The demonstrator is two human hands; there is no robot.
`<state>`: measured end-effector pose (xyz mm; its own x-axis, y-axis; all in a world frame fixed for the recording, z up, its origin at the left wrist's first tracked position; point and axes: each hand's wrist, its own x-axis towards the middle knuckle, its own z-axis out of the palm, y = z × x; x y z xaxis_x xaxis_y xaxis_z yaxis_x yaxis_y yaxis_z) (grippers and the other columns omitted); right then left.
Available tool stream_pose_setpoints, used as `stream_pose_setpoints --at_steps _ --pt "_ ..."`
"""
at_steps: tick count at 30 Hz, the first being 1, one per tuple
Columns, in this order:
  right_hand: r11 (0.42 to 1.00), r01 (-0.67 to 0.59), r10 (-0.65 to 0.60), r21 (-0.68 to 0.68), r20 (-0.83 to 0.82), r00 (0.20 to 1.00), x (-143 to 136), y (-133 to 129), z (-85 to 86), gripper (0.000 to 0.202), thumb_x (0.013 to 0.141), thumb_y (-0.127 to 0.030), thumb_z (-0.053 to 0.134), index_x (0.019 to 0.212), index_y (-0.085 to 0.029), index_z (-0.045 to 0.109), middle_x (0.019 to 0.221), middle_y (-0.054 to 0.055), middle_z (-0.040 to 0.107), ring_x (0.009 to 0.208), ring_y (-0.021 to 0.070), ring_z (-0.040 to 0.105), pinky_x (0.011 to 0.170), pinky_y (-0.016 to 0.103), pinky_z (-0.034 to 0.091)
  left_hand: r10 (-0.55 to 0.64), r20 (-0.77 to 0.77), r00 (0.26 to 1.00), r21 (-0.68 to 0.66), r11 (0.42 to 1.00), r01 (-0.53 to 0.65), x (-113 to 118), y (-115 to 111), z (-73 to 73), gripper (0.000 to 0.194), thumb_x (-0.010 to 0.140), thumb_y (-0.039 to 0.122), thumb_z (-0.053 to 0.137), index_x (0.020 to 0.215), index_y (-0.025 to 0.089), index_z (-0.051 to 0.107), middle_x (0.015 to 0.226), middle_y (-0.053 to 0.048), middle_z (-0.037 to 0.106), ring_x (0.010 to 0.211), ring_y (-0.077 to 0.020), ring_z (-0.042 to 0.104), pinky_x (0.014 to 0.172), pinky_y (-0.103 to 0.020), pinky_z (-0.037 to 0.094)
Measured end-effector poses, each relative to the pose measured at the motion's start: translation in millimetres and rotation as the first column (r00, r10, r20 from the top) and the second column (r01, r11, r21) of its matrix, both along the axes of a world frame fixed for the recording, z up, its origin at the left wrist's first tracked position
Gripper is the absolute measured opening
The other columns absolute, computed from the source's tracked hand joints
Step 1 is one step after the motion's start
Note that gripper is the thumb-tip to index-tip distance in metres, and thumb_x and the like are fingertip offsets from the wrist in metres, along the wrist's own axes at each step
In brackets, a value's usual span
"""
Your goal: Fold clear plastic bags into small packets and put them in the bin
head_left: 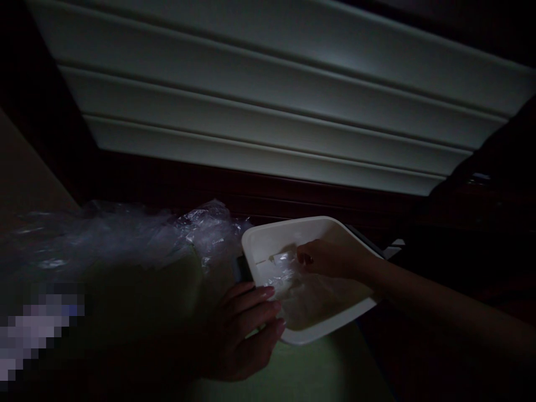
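Note:
A white, round-cornered plastic container (307, 336) sits tilted in the lower middle of the dim head view. My left hand (251, 329) grips its near left rim, fingertips curled over the edge. Inside the container is my right hand (324, 258), closed, with its fingers bent in at crinkled clear plastic film (287, 273). The film lies along the container's inner wall and bottom. Shadow hides just how the right fingertips meet it.
A heap of crumpled clear plastic (209, 223) spreads left of the container. Pale greenish surface (305, 368) shows below. Behind stands a pale slatted panel (268, 100) in a dark frame (176, 173). A pixelated patch covers the lower left.

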<state>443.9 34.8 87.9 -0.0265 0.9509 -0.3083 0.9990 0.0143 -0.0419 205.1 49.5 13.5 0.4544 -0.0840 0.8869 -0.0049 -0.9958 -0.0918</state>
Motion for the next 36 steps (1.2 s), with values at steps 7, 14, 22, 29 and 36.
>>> stream_pose_setpoints --at_steps 7,14,22,29,36 --pt "0.995 -0.029 0.026 0.096 0.037 0.999 -9 -9 9.6 0.020 0.082 -0.011 0.055 0.095 -0.015 0.069 0.090 0.008 0.073 0.079 0.0172 0.068 0.066 0.021 0.045 0.003 0.017 1.000 0.048 0.999 -0.004 2 1 1.9 0.018 0.079 0.009 0.052 0.096 0.013 0.057 0.101 -0.007 0.058 0.113 -0.0208 0.051 0.098 -0.037 0.045" --pt "0.946 -0.113 0.080 0.303 0.119 0.990 -51 -37 29.1 0.023 0.086 -0.014 0.051 0.105 -0.016 0.065 0.102 0.012 0.069 0.090 0.0245 0.066 0.075 0.030 0.046 -0.009 0.094 0.996 0.087 0.996 0.001 7 1 3.3 0.025 0.080 0.011 0.052 0.105 0.010 0.051 0.102 -0.009 0.057 0.113 -0.0213 0.050 0.096 -0.037 0.046" --pt "0.829 -0.064 0.036 0.555 0.061 0.998 -84 -53 32.0 0.022 0.090 -0.016 0.045 0.099 -0.016 0.065 0.098 0.009 0.070 0.085 0.0207 0.066 0.074 0.027 0.045 -0.023 -0.082 0.996 0.109 0.994 0.032 -12 7 2.2 0.040 0.085 0.013 0.046 0.124 0.011 0.039 0.118 -0.014 0.053 0.125 -0.0253 0.042 0.099 -0.043 0.045" --pt "0.707 -0.078 0.055 0.703 0.056 0.997 -146 -62 44.3 0.022 0.091 -0.020 0.042 0.095 -0.016 0.063 0.093 0.009 0.068 0.081 0.0197 0.063 0.068 0.026 0.041 0.207 -0.380 0.901 -0.018 0.973 -0.231 -88 -6 -0.7 0.026 0.086 0.015 0.046 0.110 0.012 0.055 0.117 -0.015 0.054 0.113 -0.0274 0.050 0.094 -0.045 0.045" --pt "0.738 -0.190 0.126 0.648 0.145 0.981 -221 -31 24.1 0.021 0.092 -0.019 0.042 0.101 -0.017 0.061 0.096 0.009 0.066 0.085 0.0200 0.062 0.067 0.026 0.042 0.331 -0.472 0.817 -0.167 0.876 -0.452 -168 -17 -14.3 0.023 0.083 0.015 0.048 0.103 0.016 0.059 0.109 -0.011 0.059 0.102 -0.0262 0.055 0.086 -0.043 0.049"
